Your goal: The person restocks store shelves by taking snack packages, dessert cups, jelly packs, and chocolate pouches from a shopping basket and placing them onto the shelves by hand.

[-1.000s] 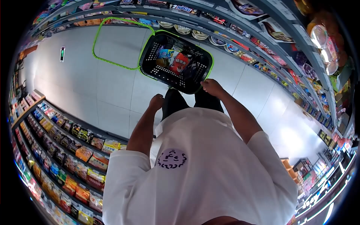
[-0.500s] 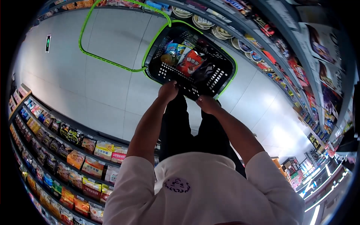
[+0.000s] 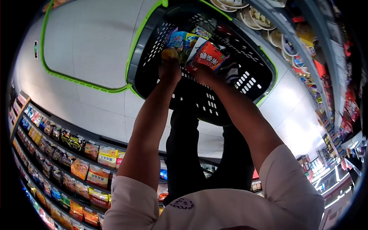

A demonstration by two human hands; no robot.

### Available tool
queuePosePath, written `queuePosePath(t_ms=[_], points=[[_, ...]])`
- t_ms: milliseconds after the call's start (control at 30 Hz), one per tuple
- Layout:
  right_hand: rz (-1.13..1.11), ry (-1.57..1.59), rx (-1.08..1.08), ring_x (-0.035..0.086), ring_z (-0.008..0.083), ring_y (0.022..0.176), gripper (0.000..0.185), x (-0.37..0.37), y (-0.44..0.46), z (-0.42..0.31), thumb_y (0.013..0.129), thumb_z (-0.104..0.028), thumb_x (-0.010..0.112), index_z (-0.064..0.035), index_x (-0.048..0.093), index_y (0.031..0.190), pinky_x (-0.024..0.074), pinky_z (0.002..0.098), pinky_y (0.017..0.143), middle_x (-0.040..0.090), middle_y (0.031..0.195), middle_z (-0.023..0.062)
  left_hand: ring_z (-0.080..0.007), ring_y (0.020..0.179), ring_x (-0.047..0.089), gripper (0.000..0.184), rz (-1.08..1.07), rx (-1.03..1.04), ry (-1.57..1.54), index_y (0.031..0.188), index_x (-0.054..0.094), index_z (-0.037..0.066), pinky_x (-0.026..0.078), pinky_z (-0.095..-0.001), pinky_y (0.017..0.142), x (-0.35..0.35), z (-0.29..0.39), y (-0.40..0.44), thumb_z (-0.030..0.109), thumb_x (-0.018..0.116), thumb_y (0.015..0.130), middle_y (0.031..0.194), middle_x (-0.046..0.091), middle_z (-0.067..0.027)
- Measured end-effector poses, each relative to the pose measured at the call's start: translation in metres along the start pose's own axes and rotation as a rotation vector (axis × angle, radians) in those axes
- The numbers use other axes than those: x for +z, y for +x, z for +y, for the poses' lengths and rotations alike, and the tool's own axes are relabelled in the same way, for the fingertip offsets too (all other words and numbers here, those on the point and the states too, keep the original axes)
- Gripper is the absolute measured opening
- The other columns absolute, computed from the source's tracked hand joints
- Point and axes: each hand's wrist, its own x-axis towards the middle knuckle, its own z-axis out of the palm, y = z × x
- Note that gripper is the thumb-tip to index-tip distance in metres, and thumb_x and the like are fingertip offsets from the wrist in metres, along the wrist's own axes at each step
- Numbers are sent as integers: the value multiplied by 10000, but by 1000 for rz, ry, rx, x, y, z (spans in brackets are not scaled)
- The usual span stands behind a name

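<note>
A black shopping basket (image 3: pixel 132 63) with lime-green trim stands in front of my legs, and both my hands reach down into it. My left hand (image 3: pixel 169 69) is at a round yellow-brown item (image 3: pixel 170 53); its fingers are dark and mostly hidden. Beside it, my right hand (image 3: pixel 201 73) has its fingers curled at the near edge of a red snack bag (image 3: pixel 209 54) with white lettering. Beyond them lie a blue packet (image 3: pixel 177 39) and a shiny yellow packet (image 3: pixel 190 39). A dark package (image 3: pixel 232 72) sits right of the red bag.
The basket's green handle (image 3: pixel 86 82) is folded out to the left over the grey tiled floor (image 3: pixel 101 46). Shelves of bagged food (image 3: pixel 97 174) run along the lower left. On the right are shelves with round tubs (image 3: pixel 260 17) and red packets (image 3: pixel 349 101).
Both hands have left the basket's near rim and moved forward and down into it, onto its contents. The basket appears larger and nearer as my view leans in.
</note>
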Motion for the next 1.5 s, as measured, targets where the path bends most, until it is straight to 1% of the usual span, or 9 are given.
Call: queuePosePath(t_ms=[167, 467, 867, 933, 1100, 1133, 1300, 1433, 1500], points=[[-127, -173, -65, 627, 356, 940, 274, 35, 50, 16, 829, -230, 545, -20, 637, 979, 499, 456, 791, 633, 1036, 208, -321, 1014, 592, 277, 3, -15, 63, 1060, 584, 59, 497, -417, 845, 11, -2, 50, 205, 569, 825, 1101, 602, -163], [87, 244, 27, 631, 388, 896, 320, 88, 106, 25, 873, -253, 448, -32, 601, 1046, 482, 487, 804, 652, 965, 207, -290, 1002, 613, 349, -175, -40, 146, 1114, 554, 76, 534, -388, 768, 60, -22, 102, 305, 581, 851, 1084, 613, -142], [95, 121, 141, 644, 372, 907, 209, 69, 108, 13, 779, -133, 577, 6, 661, 911, 518, 471, 765, 657, 947, 217, -311, 1109, 529, 607, -105, 42, 212, 1336, 394, 203, 488, -399, 852, 38, -16, 82, 279, 659, 795, 1231, 496, -160], [-110, 82, 174, 636, 345, 975, 292, 55, 94, 11, 815, -194, 548, -32, 637, 1041, 511, 454, 810, 649, 1039, 192, -316, 1116, 522, 648, -136, 36, 178, 1350, 379, 212, 487, -405, 851, 32, -10, 71, 267, 678, 778, 1237, 480, -159], [-17, 104, 172, 631, 365, 963, 318, 33, 33, 1, 817, -266, 535, -27, 646, 995, 502, 474, 810, 655, 1000, 202, -366, 1076, 534, 627, -170, 17, 47, 1275, 402, 180, 500, -437, 811, -10, 13, 31, 242, 719, 738, 1212, 460, -184], [38, 113, 155, 629, 383, 945, 327, 26, 16, -2, 822, -277, 518, -13, 643, 970, 496, 494, 804, 657, 965, 214, -376, 1028, 568, 760, -165, 55, 35, 1320, 359, 205, 520, -466, 799, -17, 15, 23, 255, 762, 677, 1222, 439, -209], [79, 66, 137, 631, 381, 907, 336, -17, -82, -12, 810, -327, 552, -36, 626, 960, 496, 484, 794, 650, 939, 220, -412, 963, 591, 829, -190, 224, -142, 1335, 341, 192, 521, -473, 786, -64, 31, -42, 254, 772, 630, 1174, 476, -238], [85, 10, -61, 651, 364, 767, 276, -53, -160, -13, 779, -305, 568, -46, 657, 812, 517, 469, 679, 649, 752, 185, -432, 1016, 569, 764, -252, 389, -506, 1272, 430, 146, 515, -481, 823, -64, 41, -96, 352, 780, 624, 1158, 502, -270], [105, -112, -167, 649, 356, 700, 277, -68, -202, -18, 771, -294, 556, -40, 657, 723, 519, 457, 637, 643, 708, 171, -422, 1015, 574, 778, -265, 446, -710, 1289, 447, 139, 514, -461, 829, -116, 54, -143, 340, 791, 620, 1148, 523, -251]])
